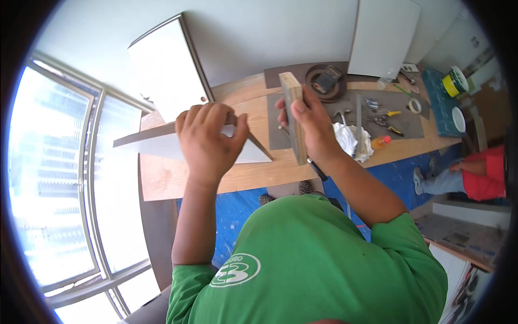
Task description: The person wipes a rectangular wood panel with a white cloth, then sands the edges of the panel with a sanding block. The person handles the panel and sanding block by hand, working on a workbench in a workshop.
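Note:
My left hand (pixel 208 137) is closed over the upper edge of a white panel (pixel 167 153) with a dark grey-brown edge. That panel stands tilted on the wooden table (pixel 216 177); my fingertips are hidden behind it. In my right hand (pixel 317 127) I hold a flat wooden block (pixel 298 143) upright above the table's front part, thumb on one side and fingers on the other. The block is apart from the panel. Just below it, a black pen-like object (pixel 317 170) shows near my right forearm.
White panels lean at the back left (pixel 168 67) and back right (pixel 383 40). On the right lie a brown edging coil (pixel 341 89), a hammer (pixel 342 114), pliers (pixel 388 125), a white cloth (pixel 346 137) and an orange bottle (pixel 381 142). A person in red (pixel 483 175) is at far right.

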`<state>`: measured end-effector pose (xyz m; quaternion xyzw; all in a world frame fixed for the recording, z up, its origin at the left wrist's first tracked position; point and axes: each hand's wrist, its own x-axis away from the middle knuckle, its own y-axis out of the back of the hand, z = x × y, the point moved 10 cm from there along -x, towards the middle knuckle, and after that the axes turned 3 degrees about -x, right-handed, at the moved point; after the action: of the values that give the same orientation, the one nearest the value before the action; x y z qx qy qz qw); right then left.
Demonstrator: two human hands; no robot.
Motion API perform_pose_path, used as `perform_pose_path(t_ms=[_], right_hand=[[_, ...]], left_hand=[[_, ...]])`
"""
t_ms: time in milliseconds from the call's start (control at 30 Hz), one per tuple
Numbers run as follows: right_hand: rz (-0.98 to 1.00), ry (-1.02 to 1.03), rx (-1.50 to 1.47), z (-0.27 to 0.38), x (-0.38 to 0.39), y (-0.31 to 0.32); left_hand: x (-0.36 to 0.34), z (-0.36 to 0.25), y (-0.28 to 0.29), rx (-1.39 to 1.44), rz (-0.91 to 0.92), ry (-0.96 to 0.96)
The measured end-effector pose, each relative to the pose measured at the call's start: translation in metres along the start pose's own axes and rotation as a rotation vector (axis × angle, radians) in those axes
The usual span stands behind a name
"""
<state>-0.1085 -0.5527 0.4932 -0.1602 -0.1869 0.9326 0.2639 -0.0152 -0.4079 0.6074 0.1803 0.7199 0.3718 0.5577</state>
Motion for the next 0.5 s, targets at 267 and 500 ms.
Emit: perform_pose_path(t_ms=[267, 500], right_hand=[[0.141, 0.097, 0.231, 0.016, -0.011, -0.049], [0.220, 0.333, 0.479, 0.019, 0.000, -0.072]], left_hand=[[0.013, 0.018, 0.024, -0.148, 0.098, 0.009], [0.022, 0.031, 0.020, -0.086, 0.161, 0.086]])
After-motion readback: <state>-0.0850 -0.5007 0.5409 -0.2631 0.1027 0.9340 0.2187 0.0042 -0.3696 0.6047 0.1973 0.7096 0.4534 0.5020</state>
